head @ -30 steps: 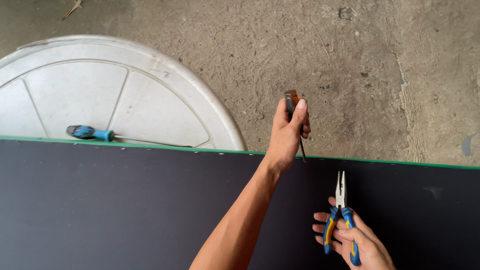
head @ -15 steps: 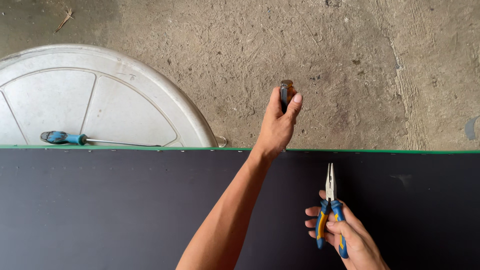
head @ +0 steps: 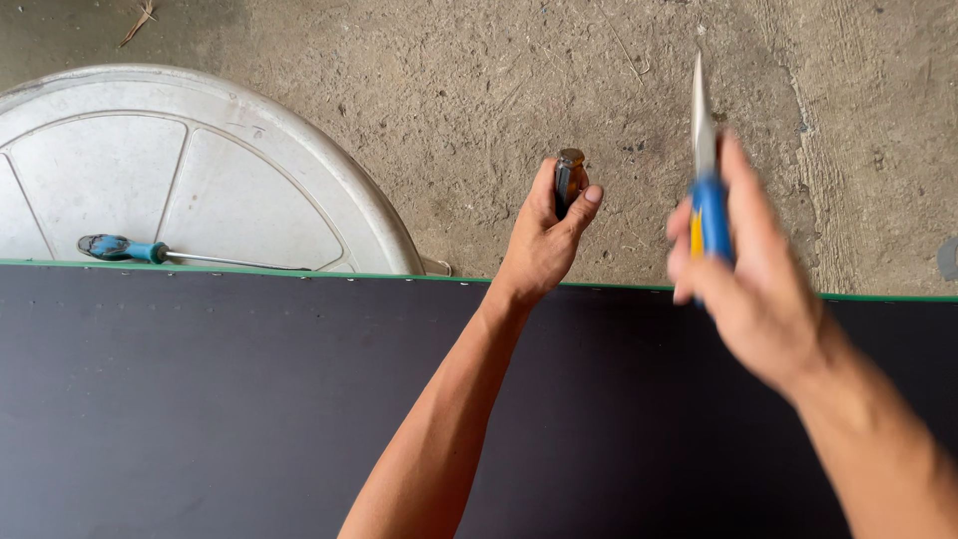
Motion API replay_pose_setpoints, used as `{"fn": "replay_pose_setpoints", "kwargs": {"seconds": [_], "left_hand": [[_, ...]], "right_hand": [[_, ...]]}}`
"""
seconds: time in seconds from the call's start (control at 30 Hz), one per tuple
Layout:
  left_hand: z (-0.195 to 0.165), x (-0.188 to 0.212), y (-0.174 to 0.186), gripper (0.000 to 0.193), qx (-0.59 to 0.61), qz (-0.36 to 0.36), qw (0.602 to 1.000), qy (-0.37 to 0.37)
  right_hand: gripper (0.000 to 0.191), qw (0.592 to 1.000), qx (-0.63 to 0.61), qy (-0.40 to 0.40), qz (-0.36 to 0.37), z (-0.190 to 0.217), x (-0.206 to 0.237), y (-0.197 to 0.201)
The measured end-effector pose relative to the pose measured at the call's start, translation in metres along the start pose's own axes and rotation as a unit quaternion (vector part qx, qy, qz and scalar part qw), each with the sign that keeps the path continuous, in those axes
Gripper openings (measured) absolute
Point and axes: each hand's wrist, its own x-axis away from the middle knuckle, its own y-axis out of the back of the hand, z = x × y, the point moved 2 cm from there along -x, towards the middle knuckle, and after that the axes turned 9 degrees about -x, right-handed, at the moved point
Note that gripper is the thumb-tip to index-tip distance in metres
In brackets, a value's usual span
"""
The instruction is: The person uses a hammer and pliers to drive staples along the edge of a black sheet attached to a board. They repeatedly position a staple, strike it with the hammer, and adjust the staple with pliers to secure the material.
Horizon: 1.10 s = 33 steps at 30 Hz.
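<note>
My left hand (head: 544, 235) is closed around a dark-handled tool (head: 566, 180) with a brownish cap, held upright just beyond the far green edge of a wide black panel (head: 230, 399). The tool's shaft is hidden behind my hand. To its right, my right hand (head: 748, 269) is raised and blurred. It grips pliers (head: 705, 190) with blue and yellow handles, their metal jaws pointing up over the concrete floor. The two hands are apart.
At upper left, a round white plastic lid (head: 249, 190) lies on the concrete floor (head: 479, 80), partly under the panel's edge. A blue-handled screwdriver (head: 150, 252) rests on the lid. Small screws or nails dot the panel's green edge.
My right hand has lifted the pliers from low over the panel up past its far edge, beside the left hand. The left hand has stayed at the edge.
</note>
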Motion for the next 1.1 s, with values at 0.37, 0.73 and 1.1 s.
{"fn": "replay_pose_setpoints", "kwargs": {"seconds": [0.37, 0.73, 1.1], "left_hand": [[0.003, -0.003, 0.0, 0.017, -0.02, -0.001, 1.0, -0.001], [0.047, -0.02, -0.005, 0.014, 0.041, 0.024, 0.999, -0.008], [0.123, -0.052, -0.002, 0.027, 0.134, -0.025, 0.912, 0.387]], "right_hand": [[0.073, 0.924, 0.38, -0.005, 0.047, 0.087, -0.095, -0.016], [0.073, 0.896, 0.365, -0.174, 0.183, 0.06, -0.115, -0.026], [0.079, 0.974, 0.181, -0.12, 0.062, -0.028, -0.073, 0.017]]}}
